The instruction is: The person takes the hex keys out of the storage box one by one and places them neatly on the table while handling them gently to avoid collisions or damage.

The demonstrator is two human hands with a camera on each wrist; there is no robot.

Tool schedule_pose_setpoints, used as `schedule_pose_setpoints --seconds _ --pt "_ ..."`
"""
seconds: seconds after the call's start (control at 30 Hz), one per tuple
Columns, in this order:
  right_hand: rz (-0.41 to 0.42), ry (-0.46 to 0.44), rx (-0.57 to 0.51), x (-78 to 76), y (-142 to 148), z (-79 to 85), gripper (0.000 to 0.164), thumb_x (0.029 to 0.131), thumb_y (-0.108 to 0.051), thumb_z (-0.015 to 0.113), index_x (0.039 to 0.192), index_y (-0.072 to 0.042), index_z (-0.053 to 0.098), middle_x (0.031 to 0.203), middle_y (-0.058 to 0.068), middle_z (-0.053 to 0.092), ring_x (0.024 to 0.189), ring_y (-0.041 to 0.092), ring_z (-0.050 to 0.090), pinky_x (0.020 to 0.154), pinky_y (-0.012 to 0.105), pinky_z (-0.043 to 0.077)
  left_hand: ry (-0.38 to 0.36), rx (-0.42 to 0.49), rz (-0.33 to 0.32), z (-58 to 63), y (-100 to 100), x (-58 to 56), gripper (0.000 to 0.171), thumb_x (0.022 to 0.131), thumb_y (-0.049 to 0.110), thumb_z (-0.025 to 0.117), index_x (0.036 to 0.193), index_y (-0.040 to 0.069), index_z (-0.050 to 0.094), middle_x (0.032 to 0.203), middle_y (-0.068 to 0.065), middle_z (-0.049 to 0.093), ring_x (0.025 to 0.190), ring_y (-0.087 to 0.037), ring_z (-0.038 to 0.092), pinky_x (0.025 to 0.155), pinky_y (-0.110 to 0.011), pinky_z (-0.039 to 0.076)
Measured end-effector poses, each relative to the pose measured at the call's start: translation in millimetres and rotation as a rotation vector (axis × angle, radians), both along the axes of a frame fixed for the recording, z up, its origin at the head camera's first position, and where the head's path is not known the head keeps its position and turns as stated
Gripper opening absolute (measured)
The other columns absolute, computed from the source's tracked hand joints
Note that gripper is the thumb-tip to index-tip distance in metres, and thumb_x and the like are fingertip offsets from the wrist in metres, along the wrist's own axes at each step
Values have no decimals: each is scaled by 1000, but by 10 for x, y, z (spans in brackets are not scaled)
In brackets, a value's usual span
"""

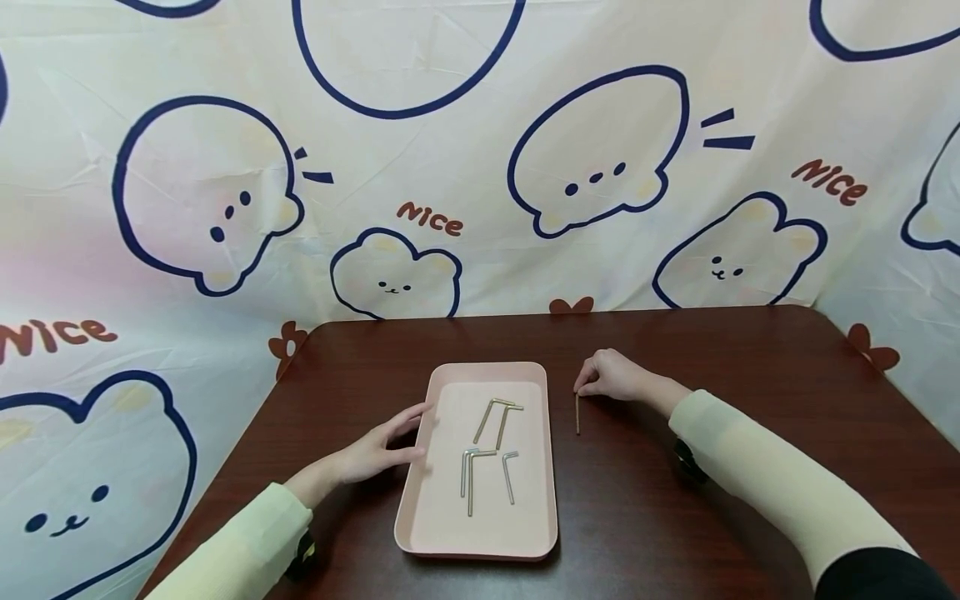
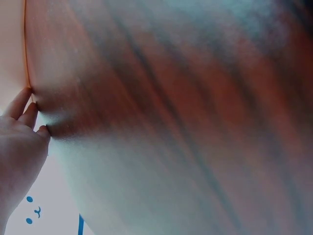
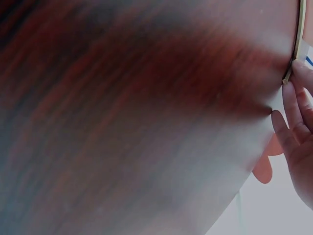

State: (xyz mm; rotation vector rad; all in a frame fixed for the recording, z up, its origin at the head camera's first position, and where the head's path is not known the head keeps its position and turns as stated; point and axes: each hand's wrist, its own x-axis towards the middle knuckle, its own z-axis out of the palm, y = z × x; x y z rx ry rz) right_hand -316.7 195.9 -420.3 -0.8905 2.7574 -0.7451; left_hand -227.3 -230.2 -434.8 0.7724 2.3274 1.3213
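My right hand (image 1: 611, 377) pinches the short end of a brass-coloured hex key (image 1: 577, 415) between thumb and fingers, to the right of a pink tray (image 1: 480, 540). Its long arm points toward me, close over the table. In the right wrist view the same hex key (image 3: 299, 34) shows at the right edge. My left hand (image 1: 375, 450) touches the tray's left rim, its fingers extended and spread. Inside the tray, two brass-coloured hex keys (image 1: 483, 421) lie in the far half. Nearer me, a silver hex key lies beside a brass-coloured one (image 1: 471, 492), with another silver hex key (image 1: 508, 479) to their right.
A dark brown wooden table (image 1: 675, 517) carries the tray. Behind and beside it hangs a white cloth (image 1: 480, 183) printed with blue cartoon outlines. Both forearms wear pale sleeves (image 1: 765, 475), with a dark device at each wrist.
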Motion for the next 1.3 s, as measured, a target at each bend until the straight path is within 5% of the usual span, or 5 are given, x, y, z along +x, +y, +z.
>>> schedule_pose_setpoints --seconds 0.63,1.3 --pt "14 -51 -6 -78 32 169 6 88 -10 73 88 -10 78 83 -4 71 76 12 58 74 32 49 6 -23 14 -2 4 -8 71 96 21 64 152 4 25 152 -25 30 139 -41 28 106 -57 24" --pt "44 27 -33 -165 -214 789 9 88 -14 73 91 -6 78 84 -2 71 78 15 60 73 35 50 8 7 -13 -8 -3 -7 70 96 15 64 152 2 24 152 -27 28 139 -42 26 106 -59 21"
